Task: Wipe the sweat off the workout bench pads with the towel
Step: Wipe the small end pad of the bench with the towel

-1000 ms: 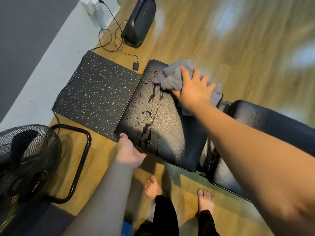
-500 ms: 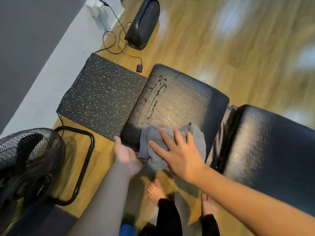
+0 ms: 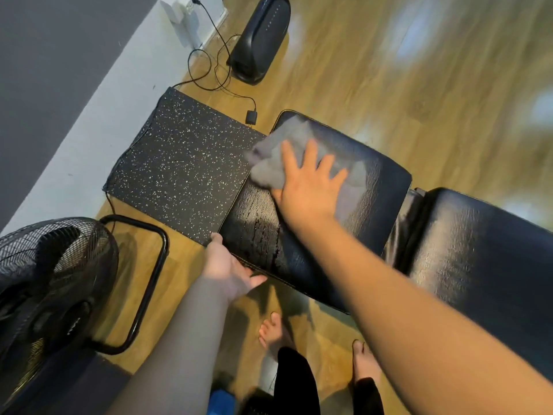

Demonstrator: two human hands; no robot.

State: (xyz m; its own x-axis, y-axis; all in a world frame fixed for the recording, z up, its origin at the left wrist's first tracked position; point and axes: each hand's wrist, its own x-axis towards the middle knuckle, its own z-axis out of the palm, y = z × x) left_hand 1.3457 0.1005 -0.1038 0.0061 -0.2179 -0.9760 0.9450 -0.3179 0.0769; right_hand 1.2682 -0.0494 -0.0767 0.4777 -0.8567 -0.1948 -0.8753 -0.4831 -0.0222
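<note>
Head view: looking steeply down on a workout bench standing on a wooden floor.
Back pad (image 3: 478,265): lying at the right, glossy black, running out of frame at the right edge; whether sweat is sitting on it is hard to judge through the glare.
Seat pad (image 3: 374,205): lying left of the back pad; dark wet streaks are showing on its near-left part.
Speckled mat (image 3: 179,169): lying on the floor, just beside the seat pad's left edge.
Fan (image 3: 45,295): standing at the near left, cropped by the frame.
Towel (image 3: 278,157): grey, bunched, lying on the far-left part of the seat pad; motion blur is softening its outline.
Right hand (image 3: 308,187): pressing flat on the towel, fingers spread and straight.
Left hand (image 3: 227,265): resting against the seat pad's near-left corner, thumb along the edge; the fingers are going under the rim, so their curl cannot be told.
Step in hand: wiping the seat pad, seemingly mid-task.
Next move, as a judgement: drawing the towel nearward over the wet streaks, keeping pressure even, then crossing to the back pad.
</note>
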